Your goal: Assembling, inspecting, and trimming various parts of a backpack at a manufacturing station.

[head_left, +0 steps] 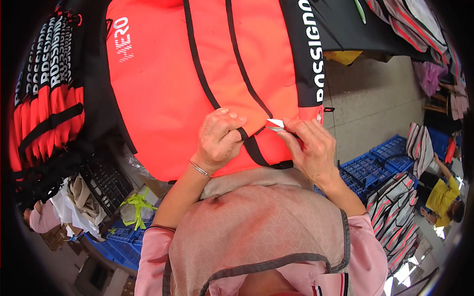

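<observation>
The coral-red fabric bag (153, 108), edged on its right with a black panel (296, 64) bearing white lettering, lies flat with its near end against the wearer's beige patterned apron (252, 222). On the near part of the bag, right of its middle, the left hand (220, 138) has its fingers curled together, thumb and forefinger apparently pinching a narrow black woven strap (254, 150); the exact contact is partly hidden beneath the fingertips. Just beside it, above the same part of the bag, the right hand (314, 148) pinches small silver metal snips (276, 124) between thumb and forefinger, their pointed blades parted and directed toward the left hand; how the remaining fingers press is not clear. Judged by its smooth, gently creased surface, the bag is probably light for its breadth, pliable rather than limp, somewhat slippery, and not fragile, though a blade tip could nick the cloth. The strap looks firmer and offers the surest hold, pinched flat close to the blades; the whole bag is better taken by its bound side edges. The snips look light and rigid, best held behind the blades. Left of the bag hang stacked red-and-black fabric pieces (54, 98); right of it stand blue plastic crates (363, 172).
</observation>
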Demonstrator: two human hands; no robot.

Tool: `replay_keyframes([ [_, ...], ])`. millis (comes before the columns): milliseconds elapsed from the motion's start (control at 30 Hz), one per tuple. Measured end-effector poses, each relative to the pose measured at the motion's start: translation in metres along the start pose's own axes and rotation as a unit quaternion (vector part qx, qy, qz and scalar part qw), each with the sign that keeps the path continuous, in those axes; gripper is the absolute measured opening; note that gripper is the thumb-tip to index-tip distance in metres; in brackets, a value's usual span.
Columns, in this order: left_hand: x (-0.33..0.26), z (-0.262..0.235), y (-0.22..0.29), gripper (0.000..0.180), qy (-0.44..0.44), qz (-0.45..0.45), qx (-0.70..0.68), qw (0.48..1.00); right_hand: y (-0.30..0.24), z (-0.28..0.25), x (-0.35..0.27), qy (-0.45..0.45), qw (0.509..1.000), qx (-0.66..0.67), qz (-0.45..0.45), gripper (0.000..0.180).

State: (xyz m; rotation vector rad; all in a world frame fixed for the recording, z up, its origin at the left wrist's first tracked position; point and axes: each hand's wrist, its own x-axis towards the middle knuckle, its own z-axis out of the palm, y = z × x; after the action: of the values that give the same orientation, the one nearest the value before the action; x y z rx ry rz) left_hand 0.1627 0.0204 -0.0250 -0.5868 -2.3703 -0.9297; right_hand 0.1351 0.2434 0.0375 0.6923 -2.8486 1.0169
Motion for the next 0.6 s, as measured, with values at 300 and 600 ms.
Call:
replay_keyframes([
  [300, 0.0, 0.0001, 0.001, 0.021, 0.006, -0.013, -0.012, 1.0, 0.0004, 0.0025, -0.0002, 0.006, 1.0, 0.0, -0.02, 0.022],
  [600, 0.0025, -0.0001, 0.0016, 0.023, 0.014, -0.03, -0.022, 0.999, 0.0019, 0.004, 0.0015, 0.01, 1.0, 0.009, -0.011, 0.021],
])
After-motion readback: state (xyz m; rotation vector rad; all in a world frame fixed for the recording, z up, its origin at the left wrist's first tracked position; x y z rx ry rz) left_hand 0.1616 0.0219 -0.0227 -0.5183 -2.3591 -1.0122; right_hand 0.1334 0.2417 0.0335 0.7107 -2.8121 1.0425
